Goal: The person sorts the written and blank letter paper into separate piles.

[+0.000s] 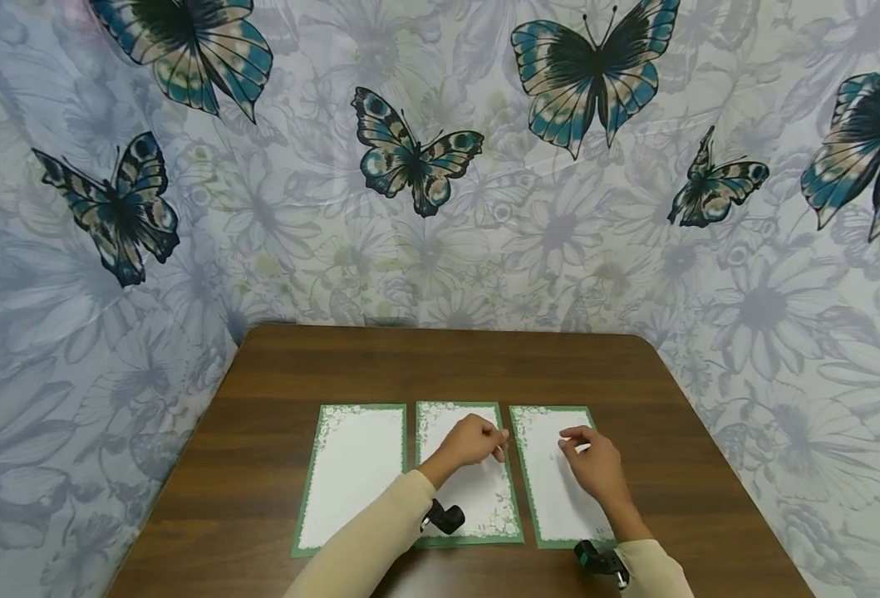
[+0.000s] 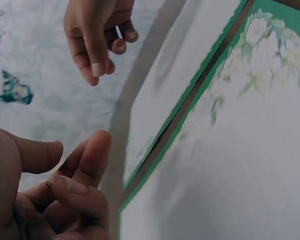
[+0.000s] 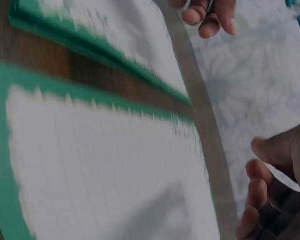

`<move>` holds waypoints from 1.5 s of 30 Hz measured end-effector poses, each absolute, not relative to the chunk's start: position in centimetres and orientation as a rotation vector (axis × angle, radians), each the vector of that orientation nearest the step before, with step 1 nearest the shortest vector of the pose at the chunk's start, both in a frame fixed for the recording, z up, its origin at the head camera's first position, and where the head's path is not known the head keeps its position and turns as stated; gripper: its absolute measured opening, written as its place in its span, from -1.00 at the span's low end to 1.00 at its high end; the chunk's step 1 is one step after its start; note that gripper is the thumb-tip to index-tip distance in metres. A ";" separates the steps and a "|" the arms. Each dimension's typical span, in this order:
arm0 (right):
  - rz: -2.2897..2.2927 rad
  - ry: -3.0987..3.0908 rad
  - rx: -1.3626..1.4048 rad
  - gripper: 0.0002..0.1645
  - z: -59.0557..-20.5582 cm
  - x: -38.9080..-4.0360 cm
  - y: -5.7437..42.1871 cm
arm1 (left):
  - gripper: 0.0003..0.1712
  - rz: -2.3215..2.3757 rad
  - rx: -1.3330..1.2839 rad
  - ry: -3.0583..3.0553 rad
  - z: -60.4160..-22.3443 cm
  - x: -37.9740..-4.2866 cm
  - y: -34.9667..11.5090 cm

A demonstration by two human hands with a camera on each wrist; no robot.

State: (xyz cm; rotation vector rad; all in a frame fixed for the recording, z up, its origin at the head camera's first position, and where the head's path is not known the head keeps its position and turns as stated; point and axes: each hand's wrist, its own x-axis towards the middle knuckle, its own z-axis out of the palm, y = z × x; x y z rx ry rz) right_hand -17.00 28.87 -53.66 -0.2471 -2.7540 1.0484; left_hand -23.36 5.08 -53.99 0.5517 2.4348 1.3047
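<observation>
Three white sheets with green borders and pale floral edging lie side by side on a table. Above the right edge of the middle sheet hovers my left hand, its fingers loosely bent around nothing. My right hand is over the right sheet, also holding nothing, with thumb and fingertips apart. The left sheet has no hand on it. In the left wrist view, the left hand's fingers are relaxed; in the right wrist view, a gap shows between the right hand's thumb and fingers.
The brown wooden table has rounded far corners. Behind it hangs a pale floral backdrop printed with teal and black butterflies. A black wrist device sits on the left wrist, another black device on the right.
</observation>
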 end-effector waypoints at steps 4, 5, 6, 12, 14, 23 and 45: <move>1.109 -2.823 -0.060 -0.76 -53.4 -16.7 25.4 | -0.60 1.363 0.561 2.499 -52.9 -23.1 1.2; 1.125 -2.838 -0.029 -0.75 -53.3 -16.6 24.6 | -0.62 1.372 0.573 2.523 -52.7 -23.0 0.2; 1.134 -2.855 -0.005 -0.74 -53.3 -16.5 23.8 | -0.64 1.380 0.588 2.554 -52.5 -22.9 -0.8; 1.083 -2.928 0.096 -0.66 -53.9 -16.4 20.6 | -0.78 1.301 0.519 2.791 -53.0 -21.4 -5.3; 1.015 -2.931 0.130 -0.63 -54.3 -16.5 19.9 | -0.81 1.201 0.514 2.908 -53.6 -20.9 -5.9; 0.655 -2.990 0.240 -0.22 -56.0 -17.4 17.9 | -0.42 0.729 0.742 3.081 -56.7 -20.1 -6.0; 0.643 -3.061 0.245 0.13 -57.0 -17.5 18.9 | 0.07 0.577 0.670 2.910 -57.7 -20.0 -5.7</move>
